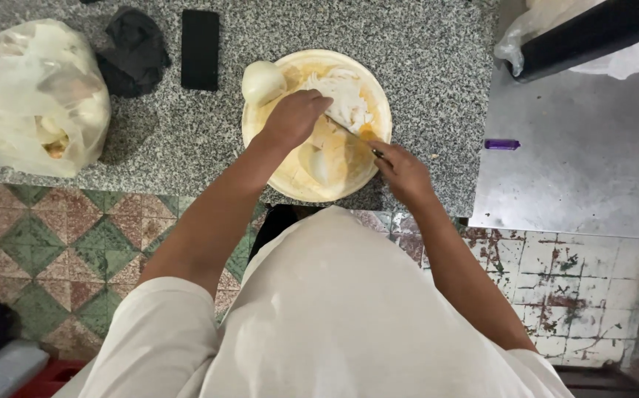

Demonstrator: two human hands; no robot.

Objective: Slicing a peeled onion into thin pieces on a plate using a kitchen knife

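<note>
**Slicing on the round board – how the white stuff prob handles**

Watching the head cam here, quick notes. The left hand [295,116] is curled down on top of a white peeled piece [343,99] (onion, I think, can't be 100% sure) sitting on the round yellowish cutting board [260,140], which rests on the speckled granite counter [422,44] near its front edge. The right hand [402,171] is closed around the handle of a knife [350,130], blade angled up-left toward the white piece, tip close to the left fingers.

Handling, imo: light, firm but layered, so it'll prob want to slide apart once cut. Surface looks wet/glossy = slippery. I'd pin it from above w/ fingertips tucked back, flat side down, not squeeze the sides.

Another whole peeled bulb [262,81] sits on the board's upper-left rim, and a paler chunk [318,162] lies lower on the board, between the two hands.

Other stuff: plastic bag [35,96] far left, dark cloth [136,48] and black phone [200,49] behind the board, purple lighter [501,144] on the metal table [577,184] to the right.
</note>
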